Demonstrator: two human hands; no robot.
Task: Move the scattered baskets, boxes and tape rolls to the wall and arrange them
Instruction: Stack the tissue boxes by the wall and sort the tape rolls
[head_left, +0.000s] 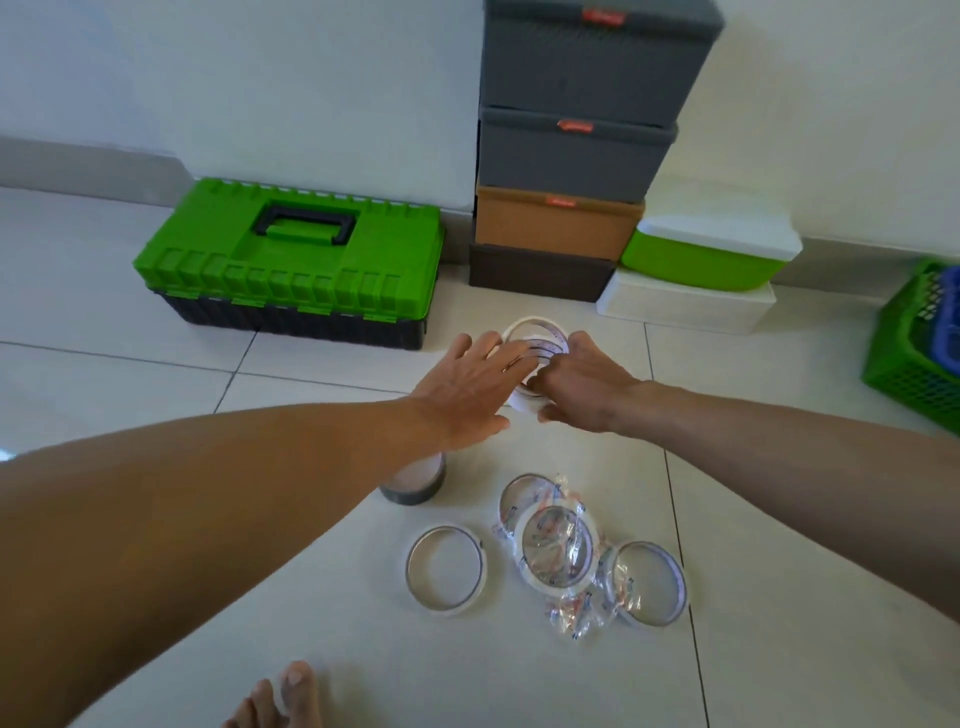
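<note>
A small stack of white tape rolls (535, 343) stands on the floor in front of the boxes at the wall. My left hand (467, 384) lies against its left side with fingers straight. My right hand (582, 384) curls round its right side and grips it. Nearer to me lie several loose tape rolls: a bare one (447, 569), wrapped ones (556, 551) and another (647, 582). A grey roll (415, 480) stands partly hidden under my left forearm.
Along the wall stand a green toolbox (291, 260), a stack of grey, tan and brown boxes (571, 156), and a green-and-white box on a white box (701, 270). Green basket (914, 353) holding a blue one at right. My toes (280, 696) show at the bottom.
</note>
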